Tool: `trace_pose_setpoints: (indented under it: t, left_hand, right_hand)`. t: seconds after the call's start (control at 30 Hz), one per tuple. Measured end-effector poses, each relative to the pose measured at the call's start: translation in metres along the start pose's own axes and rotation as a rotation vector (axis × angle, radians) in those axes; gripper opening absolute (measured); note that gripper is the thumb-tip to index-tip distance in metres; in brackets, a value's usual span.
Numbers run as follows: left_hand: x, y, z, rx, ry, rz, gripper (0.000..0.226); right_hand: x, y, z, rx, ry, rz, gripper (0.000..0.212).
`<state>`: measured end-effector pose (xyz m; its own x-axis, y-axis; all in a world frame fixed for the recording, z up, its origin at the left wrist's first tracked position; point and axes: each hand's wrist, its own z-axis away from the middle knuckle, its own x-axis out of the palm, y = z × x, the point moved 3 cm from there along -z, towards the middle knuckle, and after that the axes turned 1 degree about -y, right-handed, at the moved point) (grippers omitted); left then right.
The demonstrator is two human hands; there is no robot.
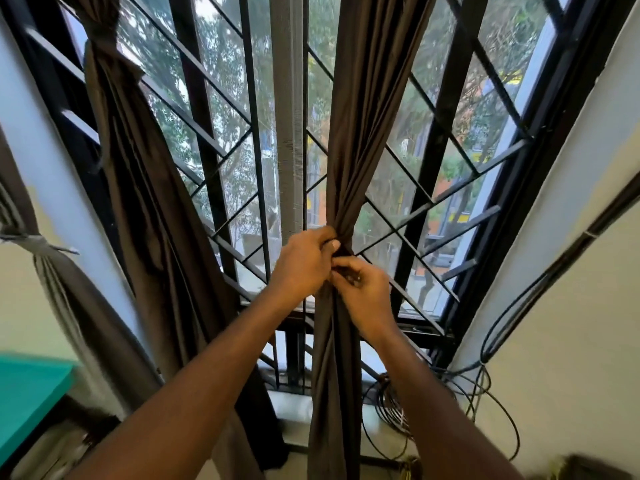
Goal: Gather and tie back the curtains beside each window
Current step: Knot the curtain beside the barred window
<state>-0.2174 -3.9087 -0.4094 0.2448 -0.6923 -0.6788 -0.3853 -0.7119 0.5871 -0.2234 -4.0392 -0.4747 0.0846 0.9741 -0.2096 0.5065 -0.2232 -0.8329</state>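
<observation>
Both hands meet at the middle curtain point(349, 161), before the window grille point(221, 161): my left hand point(304, 261) grips the gathered bunch, my right hand point(363, 289) pinches what seems a tie. I'd keep the cinch tight while knotting. The curtain hangs vertically, bunched mid-height.

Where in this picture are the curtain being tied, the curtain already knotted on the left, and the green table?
middle curtain point(349, 133), head view, gathered folds above the hands
left curtain point(104, 46), head view, its knot
green table point(31, 393), head view, top surface
</observation>
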Motion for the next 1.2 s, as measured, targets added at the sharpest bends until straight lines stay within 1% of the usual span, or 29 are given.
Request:
trace_pose_setpoints:
  t: [0.07, 0.17, 0.23, 0.33, 0.4, 0.5, 0.57, 0.63, 0.7, 0.77, 0.9, 1.03, 1.13, 1.2]
  left_hand:
    - [-0.002, -0.002, 0.001, 0.088, 0.026, 0.053, 0.012]
    - [0.002, -0.001, 0.006, 0.221, -0.009, 0.135, 0.013]
    - [0.006, -0.003, 0.007, 0.288, -0.033, 0.103, 0.019]
    - [0.007, -0.006, 0.008, 0.372, -0.042, 0.031, 0.024]
    - [0.003, -0.009, 0.01, 0.421, -0.011, -0.039, 0.027]
    - [-0.001, -0.011, 0.011, 0.486, 0.014, -0.125, 0.026]
    - [0.0, -0.008, 0.013, 0.522, -0.002, -0.154, 0.025]
    - [0.004, -0.006, 0.013, 0.515, 0.006, -0.194, 0.027]
    - [0.008, -0.008, 0.012, 0.482, 0.054, -0.208, 0.03]
    - [0.01, -0.009, 0.013, 0.445, 0.089, -0.173, 0.033]
    - [0.012, -0.008, 0.015, 0.372, 0.115, -0.083, 0.038]
    - [0.014, -0.011, 0.016, 0.297, 0.135, -0.007, 0.039]
    - [0.016, -0.01, 0.016, 0.27, 0.149, 0.052, 0.041]
    - [0.016, -0.01, 0.014, 0.259, 0.147, 0.063, 0.041]
  right_hand:
    - [-0.005, 0.003, 0.002, 0.038, 0.009, -0.014, 0.019]
    - [-0.006, 0.003, 0.005, -0.028, -0.016, 0.136, 0.015]
    - [-0.004, -0.001, 0.009, -0.071, -0.056, 0.202, 0.015]
    - [-0.007, -0.009, 0.01, -0.118, -0.101, 0.239, 0.019]
    - [-0.013, -0.015, 0.008, -0.142, -0.09, 0.206, 0.023]
    - [-0.027, -0.028, -0.003, -0.083, 0.01, -0.008, 0.025]
    - [-0.035, -0.04, -0.013, -0.082, 0.046, -0.067, 0.026]
    - [-0.036, -0.051, -0.018, -0.168, 0.041, 0.046, 0.023]
    - [-0.035, -0.059, -0.017, -0.296, 0.038, 0.203, 0.015]
    - [-0.034, -0.061, -0.015, -0.385, 0.025, 0.27, 0.012]
    - [-0.035, -0.06, -0.009, -0.441, -0.009, 0.261, 0.023]
    - [-0.033, -0.054, -0.003, -0.577, 0.074, 0.442, 0.023]
    - [-0.028, -0.05, -0.005, -0.614, 0.062, 0.54, 0.033]
    - [-0.023, -0.047, -0.005, -0.633, 0.016, 0.55, 0.038]
